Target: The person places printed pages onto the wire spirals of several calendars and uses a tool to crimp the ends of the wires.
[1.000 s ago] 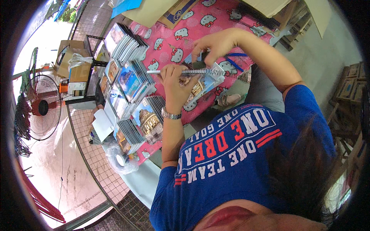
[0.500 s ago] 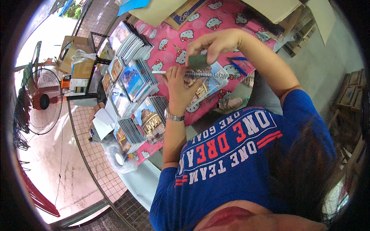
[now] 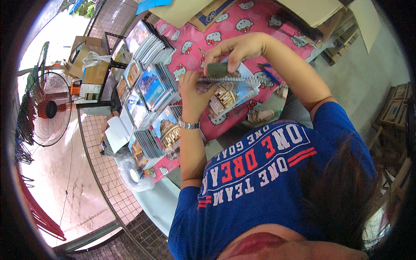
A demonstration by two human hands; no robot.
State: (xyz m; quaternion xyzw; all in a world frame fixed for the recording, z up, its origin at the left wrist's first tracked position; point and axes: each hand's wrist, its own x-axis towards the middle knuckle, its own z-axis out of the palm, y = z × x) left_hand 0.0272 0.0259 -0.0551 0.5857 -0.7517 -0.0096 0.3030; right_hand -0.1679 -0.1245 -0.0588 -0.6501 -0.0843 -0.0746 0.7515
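Note:
A picture-covered notebook (image 3: pixel 225 99) lies at an angle before me, a dark wire spiral (image 3: pixel 245 79) along its far edge. My left hand (image 3: pixel 193 92), with a metal watch on the wrist, grips its left end, thumb across the cover and fingers at the edge. My right hand (image 3: pixel 238 51) is bent over the spiral, holding a small dark green block (image 3: pixel 217 69) between thumb and fingers. The block sits against or just above the wire; contact is unclear. Past the notebook's right end lie blue pen-like sticks (image 3: pixel 271 73).
Stacks of similar notebooks (image 3: pixel 152 89) stand left on the pink cartoon-print tablecloth (image 3: pixel 214 39). A plastic bag (image 3: pixel 135 173) lies nearer. Cardboard (image 3: pixel 310 12) is at the far edge, a loose spiral (image 3: pixel 299 40) beside it. A fan (image 3: pixel 50 109) stands left. Another person's hand (image 3: pixel 108 123) shows behind the stacks.
Both hands have shifted slightly left, the green block moving along the spiral. More of the wire shows toward my left hand. The notebook's pale end left of that hand no longer shows.

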